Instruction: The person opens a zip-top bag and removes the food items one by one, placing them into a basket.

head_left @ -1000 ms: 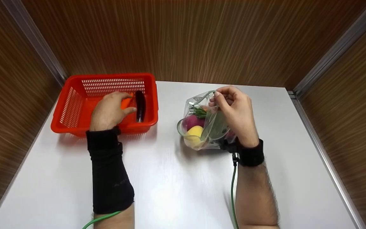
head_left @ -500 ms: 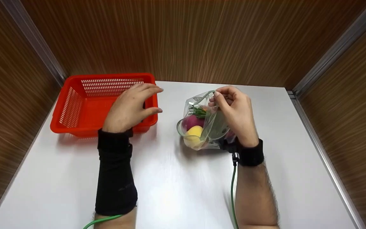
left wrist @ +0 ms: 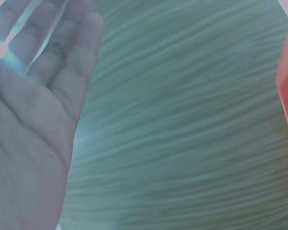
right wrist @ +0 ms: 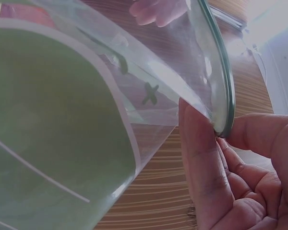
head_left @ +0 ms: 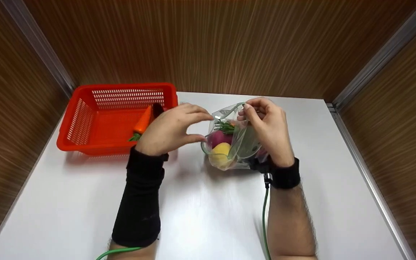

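Clear plastic bag [head_left: 249, 142], head view: it rested on the table [head_left: 208, 216], pinched by the right hand [head_left: 268, 126]; the left hand [head_left: 172, 128], spread, was just beside it, contact uncertain. 1 carrot [head_left: 143, 121] lay in the red basket [head_left: 125, 86]. Left wrist view: left fingers [left wrist: 80, 52] extended. Right wrist view: thumb and finger pinched the green rim [right wrist: 225, 67].

The head camera looks forward and down. 2 close wrist cameras face brown wood-grain panelling [head_left: 208, 43]; head and right share a clear green-edged plastic bag [right wrist: 62, 115].
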The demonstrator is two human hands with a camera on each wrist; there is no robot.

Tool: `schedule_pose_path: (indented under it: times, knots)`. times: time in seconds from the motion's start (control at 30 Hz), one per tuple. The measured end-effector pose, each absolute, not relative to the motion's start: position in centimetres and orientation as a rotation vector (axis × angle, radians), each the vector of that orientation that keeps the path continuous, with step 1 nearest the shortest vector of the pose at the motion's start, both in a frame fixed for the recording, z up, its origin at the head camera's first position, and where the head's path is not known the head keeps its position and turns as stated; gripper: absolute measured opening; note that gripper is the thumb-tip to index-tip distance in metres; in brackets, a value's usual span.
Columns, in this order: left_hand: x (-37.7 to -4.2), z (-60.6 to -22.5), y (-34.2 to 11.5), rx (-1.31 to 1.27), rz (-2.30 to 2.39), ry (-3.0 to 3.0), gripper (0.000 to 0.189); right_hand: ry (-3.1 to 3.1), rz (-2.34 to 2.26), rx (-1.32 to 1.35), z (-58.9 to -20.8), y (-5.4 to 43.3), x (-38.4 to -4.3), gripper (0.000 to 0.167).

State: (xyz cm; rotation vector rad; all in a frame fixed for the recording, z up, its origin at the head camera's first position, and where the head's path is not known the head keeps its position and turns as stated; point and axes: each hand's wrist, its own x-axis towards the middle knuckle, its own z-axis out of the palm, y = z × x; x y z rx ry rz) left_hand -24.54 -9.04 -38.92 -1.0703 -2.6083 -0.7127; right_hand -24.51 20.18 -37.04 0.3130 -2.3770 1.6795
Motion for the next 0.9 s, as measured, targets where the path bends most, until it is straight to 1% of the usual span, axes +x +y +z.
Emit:
schedule_pose_path:
  times: [0.4,0.7,0.9]
  knots:
    - [-24.7,-39.7,-6.5,-1.264,-0.624,-2.642,0.045,-2.368,1.664,0.325,-36.9,20.1,-24.4,0.018]
    - [-25.3,-40.6,-4.7,-1.353,-0.603,-2.673,0.041,-2.360,1.667,0.334,-36.8,19.9,-24.3,0.016]
    - [-25.3,-41.0,-3.7,-1.390,-0.612,-2.676,0.025,-2.362,1.665,0.338,-36.9,19.8,-24.4,0.017]
